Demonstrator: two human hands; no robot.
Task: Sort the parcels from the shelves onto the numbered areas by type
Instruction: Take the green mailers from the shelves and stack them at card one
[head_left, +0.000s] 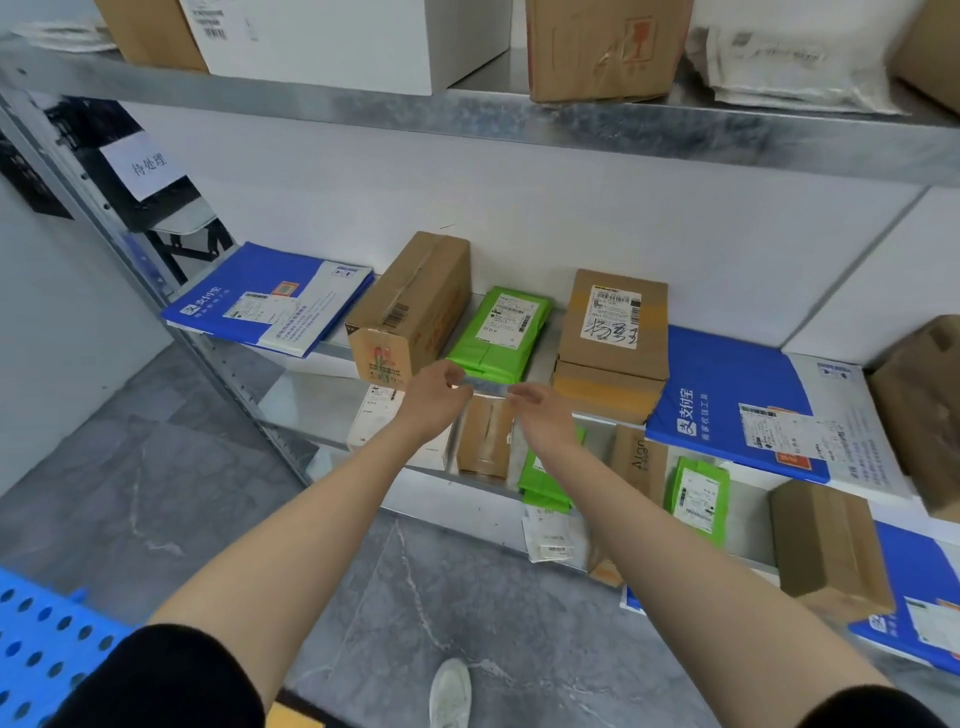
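Hands, left (434, 387) and right (540, 410), hover empty, loose-fingered, near one green parcel (498, 330), three cartons (410, 312) (615, 317) (605, 389).

- A person is wearing a dark top, its black short fabric sleeve (171, 680) covering the left upper arm and ending above the elbow.
- A matching black right sleeve (872, 709) is showing at the lower right edge of the view.
- Both forearms are showing bare from sleeve to wrist, with the left hand (434, 387) and right hand (540, 415) uncovered.
- A white round-toed shoe (451, 693) is covering one foot.
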